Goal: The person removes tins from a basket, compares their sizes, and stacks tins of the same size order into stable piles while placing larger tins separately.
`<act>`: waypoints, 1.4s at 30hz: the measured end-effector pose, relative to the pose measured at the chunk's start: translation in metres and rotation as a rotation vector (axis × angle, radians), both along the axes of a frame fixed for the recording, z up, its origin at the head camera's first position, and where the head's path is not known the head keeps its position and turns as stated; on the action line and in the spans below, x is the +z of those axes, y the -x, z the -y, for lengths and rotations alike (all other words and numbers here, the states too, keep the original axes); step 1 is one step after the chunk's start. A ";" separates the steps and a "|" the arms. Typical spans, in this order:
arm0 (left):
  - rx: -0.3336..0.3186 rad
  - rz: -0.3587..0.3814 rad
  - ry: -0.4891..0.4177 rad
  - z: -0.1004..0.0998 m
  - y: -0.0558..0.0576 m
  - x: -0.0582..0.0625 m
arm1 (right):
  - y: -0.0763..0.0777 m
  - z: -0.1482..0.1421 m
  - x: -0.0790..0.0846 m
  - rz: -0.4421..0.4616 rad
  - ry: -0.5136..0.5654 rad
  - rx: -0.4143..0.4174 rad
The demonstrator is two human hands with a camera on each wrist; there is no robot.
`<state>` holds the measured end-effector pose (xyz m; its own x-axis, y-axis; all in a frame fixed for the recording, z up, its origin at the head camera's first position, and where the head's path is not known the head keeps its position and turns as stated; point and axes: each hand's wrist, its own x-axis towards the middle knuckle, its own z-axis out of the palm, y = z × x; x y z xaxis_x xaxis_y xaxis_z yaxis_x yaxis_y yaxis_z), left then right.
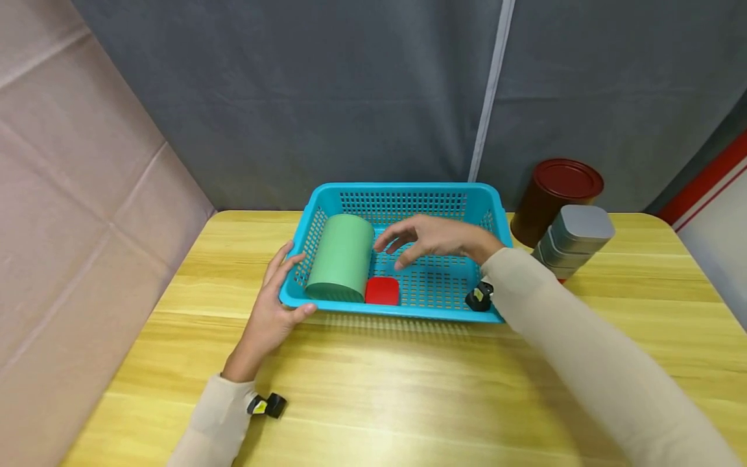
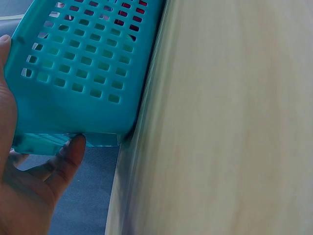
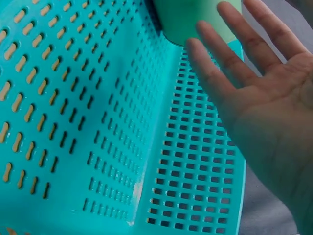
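A blue plastic basket with perforated walls stands on the wooden table. My left hand holds its front left corner, thumb at the front rim and fingers along the left side; the left wrist view shows fingers against the basket's end wall. Inside, a light green cylinder lies on its side at the left, with a small red square-topped item beside its front end. My right hand hovers over the basket just right of the cylinder, fingers loosely bent and apart, holding nothing.
Right of the basket stand a dark brown canister with a red lid and a stack of grey square containers, partly behind the right forearm. A grey curtain hangs behind the table, and a pale cloth wall is at left.
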<state>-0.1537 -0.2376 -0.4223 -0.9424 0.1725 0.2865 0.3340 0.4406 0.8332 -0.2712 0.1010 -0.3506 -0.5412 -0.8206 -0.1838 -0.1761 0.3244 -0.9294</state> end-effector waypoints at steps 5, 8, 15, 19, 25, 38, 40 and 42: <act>-0.008 -0.013 -0.012 0.000 0.001 -0.001 | 0.003 0.003 -0.004 0.066 -0.031 0.037; -0.003 -0.013 -0.010 0.000 0.001 -0.001 | 0.004 0.005 -0.006 0.085 -0.067 0.057; -0.002 -0.017 -0.019 0.001 0.001 -0.001 | 0.005 0.018 -0.012 0.129 -0.156 0.160; -0.006 -0.018 -0.026 0.001 0.000 -0.002 | 0.005 0.025 -0.015 0.140 -0.198 0.190; 0.000 -0.017 -0.013 0.001 0.000 -0.001 | 0.005 0.028 -0.018 0.147 -0.213 0.200; 0.001 -0.009 -0.006 0.001 0.002 -0.002 | 0.011 0.028 -0.028 0.196 -0.195 0.188; -0.001 -0.010 -0.010 0.001 0.002 -0.003 | 0.011 0.028 -0.028 0.211 -0.196 0.186; -0.002 -0.010 -0.013 0.001 0.002 -0.003 | 0.011 0.028 -0.028 0.212 -0.204 0.187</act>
